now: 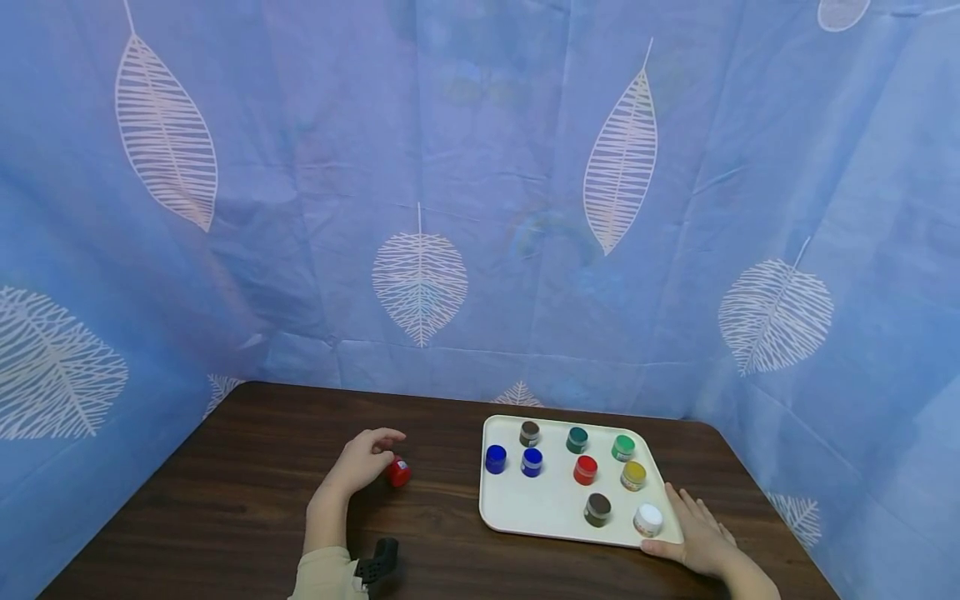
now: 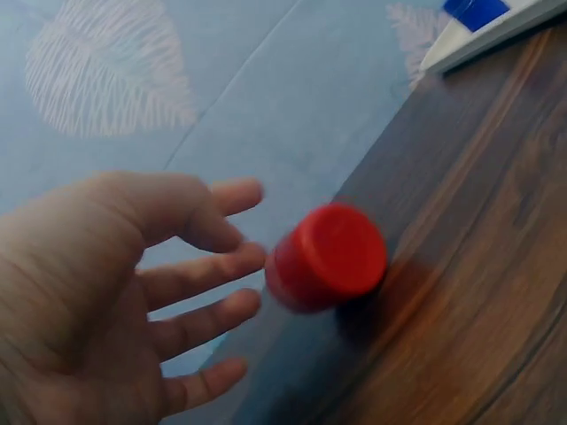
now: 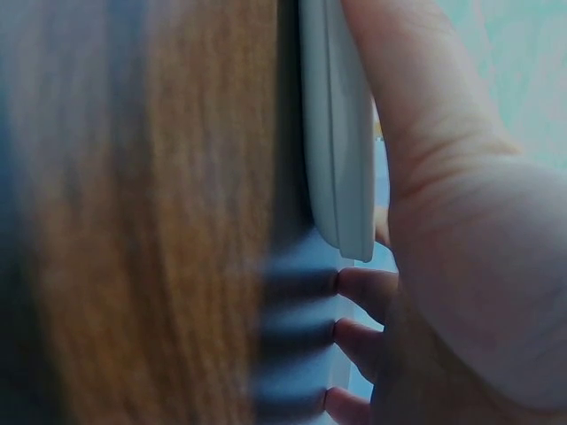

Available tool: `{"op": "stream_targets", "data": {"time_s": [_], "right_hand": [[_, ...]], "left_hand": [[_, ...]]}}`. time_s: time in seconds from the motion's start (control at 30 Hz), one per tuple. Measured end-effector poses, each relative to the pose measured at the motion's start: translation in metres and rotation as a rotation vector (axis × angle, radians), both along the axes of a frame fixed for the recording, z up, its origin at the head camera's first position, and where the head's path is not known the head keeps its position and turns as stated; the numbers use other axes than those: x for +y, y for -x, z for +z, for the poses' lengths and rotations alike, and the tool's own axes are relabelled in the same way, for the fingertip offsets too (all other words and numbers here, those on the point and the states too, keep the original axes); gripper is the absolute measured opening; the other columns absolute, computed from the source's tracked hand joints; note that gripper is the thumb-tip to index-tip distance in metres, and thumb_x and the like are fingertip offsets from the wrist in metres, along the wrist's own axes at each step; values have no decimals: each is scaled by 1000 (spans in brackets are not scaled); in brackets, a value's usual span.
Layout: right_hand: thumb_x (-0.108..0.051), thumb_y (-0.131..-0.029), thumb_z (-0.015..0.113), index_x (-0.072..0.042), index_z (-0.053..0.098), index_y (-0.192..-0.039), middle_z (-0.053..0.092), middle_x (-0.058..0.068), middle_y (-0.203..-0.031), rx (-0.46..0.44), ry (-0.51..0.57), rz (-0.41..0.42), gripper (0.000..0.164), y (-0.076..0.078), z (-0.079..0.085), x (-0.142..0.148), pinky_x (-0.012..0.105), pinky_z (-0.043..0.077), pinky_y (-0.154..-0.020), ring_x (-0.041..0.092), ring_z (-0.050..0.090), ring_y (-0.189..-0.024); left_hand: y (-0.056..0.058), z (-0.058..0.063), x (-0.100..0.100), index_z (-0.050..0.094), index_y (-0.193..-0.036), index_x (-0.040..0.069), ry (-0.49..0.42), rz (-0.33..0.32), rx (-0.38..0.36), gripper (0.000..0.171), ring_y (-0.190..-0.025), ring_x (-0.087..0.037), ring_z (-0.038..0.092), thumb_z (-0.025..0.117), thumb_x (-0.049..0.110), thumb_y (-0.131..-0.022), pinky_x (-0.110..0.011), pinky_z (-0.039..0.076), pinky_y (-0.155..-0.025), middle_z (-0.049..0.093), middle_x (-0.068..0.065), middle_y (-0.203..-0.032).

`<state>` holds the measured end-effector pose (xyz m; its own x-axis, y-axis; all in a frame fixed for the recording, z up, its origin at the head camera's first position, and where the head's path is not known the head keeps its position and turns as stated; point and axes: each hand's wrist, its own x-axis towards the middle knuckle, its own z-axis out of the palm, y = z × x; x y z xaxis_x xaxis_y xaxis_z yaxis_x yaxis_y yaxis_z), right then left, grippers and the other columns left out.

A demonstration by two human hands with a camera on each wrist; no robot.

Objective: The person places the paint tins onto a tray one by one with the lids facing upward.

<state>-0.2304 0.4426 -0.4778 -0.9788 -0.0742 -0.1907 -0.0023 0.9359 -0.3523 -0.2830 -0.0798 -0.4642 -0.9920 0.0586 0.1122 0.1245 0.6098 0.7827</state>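
Note:
My left hand point(image 1: 363, 461) is just beside a small red paint jar point(image 1: 399, 472) on the left of the table. In the left wrist view, the fingers of that hand point(image 2: 106, 274) are loosely spread, and the red jar point(image 2: 332, 257) stands just beyond the fingertips, not gripped. Whether a fingertip touches it I cannot tell. At the near right corner of a white tray point(image 1: 525, 508), my right hand point(image 1: 703, 533) rests with its thumb along the front rim and its straight fingers along the right side. The right wrist view shows the tray's edge point(image 3: 341, 133) beside the thumb.
Several paint jars stand on the tray, among them a blue one point(image 1: 495, 459), a red one point(image 1: 586, 470), a yellow one point(image 1: 633, 476) and a white-lidded one point(image 1: 648, 519). The dark wooden table point(image 1: 255, 492) meets a blue leaf-patterned cloth point(image 1: 495, 317) behind.

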Motion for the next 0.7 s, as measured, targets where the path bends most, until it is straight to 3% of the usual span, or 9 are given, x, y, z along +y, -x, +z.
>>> {"op": "stream_targets", "data": {"time_s": [0.13, 0.37, 0.7], "right_hand": [[-62, -84, 63, 10, 9, -151, 10, 44, -149, -3, -2, -3, 112, 0, 0, -1, 83, 18, -96, 68, 9, -134], [-61, -84, 63, 10, 9, -151, 9, 44, -149, -8, 1, -7, 112, -2, 2, -3, 83, 17, -97, 68, 9, -134], [-62, -84, 63, 11, 9, -150, 10, 44, -149, -7, 1, -8, 112, 0, 2, -2, 83, 17, -97, 68, 9, -134]], "left_hand": [[-3, -5, -7, 69, -119, 15, 12, -43, -34, 39, -113, -34, 54, 61, -2, -84, -55, 48, -93, 62, -14, -125], [-7, -5, -5, 71, -114, 24, 126, 5, -46, 43, -123, -42, 36, 70, 2, -77, -68, 31, -95, 54, -16, -134], [-4, -5, 8, 68, -121, 26, 169, -8, -22, 51, -127, -45, 34, 78, 4, -76, -70, 28, -96, 51, -16, -138]]}}
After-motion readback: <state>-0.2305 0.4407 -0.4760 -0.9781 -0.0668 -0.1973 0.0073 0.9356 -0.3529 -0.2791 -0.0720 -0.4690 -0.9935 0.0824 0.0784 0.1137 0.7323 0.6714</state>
